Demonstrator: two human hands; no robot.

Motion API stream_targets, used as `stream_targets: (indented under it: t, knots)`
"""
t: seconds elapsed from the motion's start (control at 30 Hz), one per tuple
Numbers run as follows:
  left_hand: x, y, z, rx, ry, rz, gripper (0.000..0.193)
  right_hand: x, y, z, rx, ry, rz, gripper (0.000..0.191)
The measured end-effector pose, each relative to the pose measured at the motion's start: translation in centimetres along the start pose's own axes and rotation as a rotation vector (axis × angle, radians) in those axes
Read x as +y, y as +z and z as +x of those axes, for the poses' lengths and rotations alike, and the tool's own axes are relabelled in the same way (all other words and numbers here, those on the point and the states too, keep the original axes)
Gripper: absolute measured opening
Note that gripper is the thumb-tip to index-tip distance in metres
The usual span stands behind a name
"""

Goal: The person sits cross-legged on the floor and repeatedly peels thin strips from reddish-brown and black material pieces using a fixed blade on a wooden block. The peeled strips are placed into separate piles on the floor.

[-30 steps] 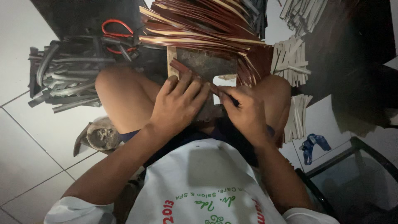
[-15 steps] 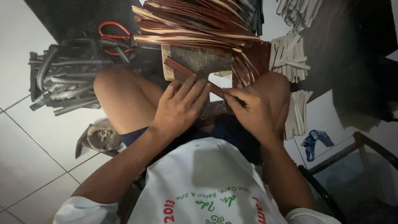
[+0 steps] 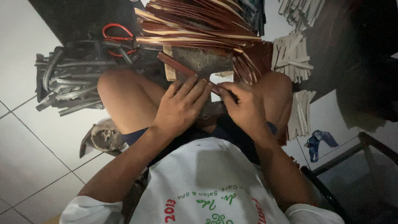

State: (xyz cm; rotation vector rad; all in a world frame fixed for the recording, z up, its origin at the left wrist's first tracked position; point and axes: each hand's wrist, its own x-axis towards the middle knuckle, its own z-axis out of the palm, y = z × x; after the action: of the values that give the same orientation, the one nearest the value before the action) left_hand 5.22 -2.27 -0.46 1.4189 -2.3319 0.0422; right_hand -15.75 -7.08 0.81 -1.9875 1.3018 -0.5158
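With the left hand (image 3: 182, 108) pressing flat-fingered on a reddish-brown strip (image 3: 182, 71) and the right hand (image 3: 244, 108) pinching its near end, this strip appears mid-work; beyond the fingertips lie many brown strips (image 3: 199, 20) and pale cut pieces (image 3: 292, 56).

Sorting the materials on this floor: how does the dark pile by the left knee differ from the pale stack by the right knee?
The dark grey strips are long, curved and loosely tangled; the pale strips are short, straight and laid roughly parallel. The dark grey strips lie beside red-handled scissors, on the side of the left hand; the pale strips lie on the side of the right hand. Both piles rest on the floor, untouched by either hand.
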Motion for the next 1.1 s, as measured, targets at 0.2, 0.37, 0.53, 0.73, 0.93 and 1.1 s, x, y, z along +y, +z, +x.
stream_targets:
  t: [0.2, 0.37, 0.53, 0.73, 0.93, 1.1]
  knots:
    - [0.0, 0.0, 0.0, -0.02, -0.014, -0.019, 0.042, 0.9, -1.0, -1.0, 0.035, 0.05, 0.028, 0.015]
    - [0.4, 0.3, 0.2, -0.046, -0.012, 0.007, 0.042, 1.8, -2.1, -1.8, -0.009, 0.231, 0.09, 0.017]
    - [1.1, 0.5, 0.2, -0.078, -0.016, 0.039, 0.044, 2.6, -2.0, -2.4, 0.052, 0.124, 0.087, 0.019]
    - [1.3, 0.2, 0.4, -0.035, -0.03, 0.04, 0.043, 3.1, -2.1, -2.1, -0.019, 0.249, 0.095, 0.019]
    - [1.5, 0.0, 0.6, -0.028, -0.033, 0.02, 0.036, 1.8, -1.2, -1.4, 0.016, 0.205, 0.203, 0.019]
    - [1.1, 0.1, 0.6, -0.047, 0.024, 0.004, 0.043, 0.4, -0.1, -0.5, 0.012, 0.203, 0.169, 0.018]
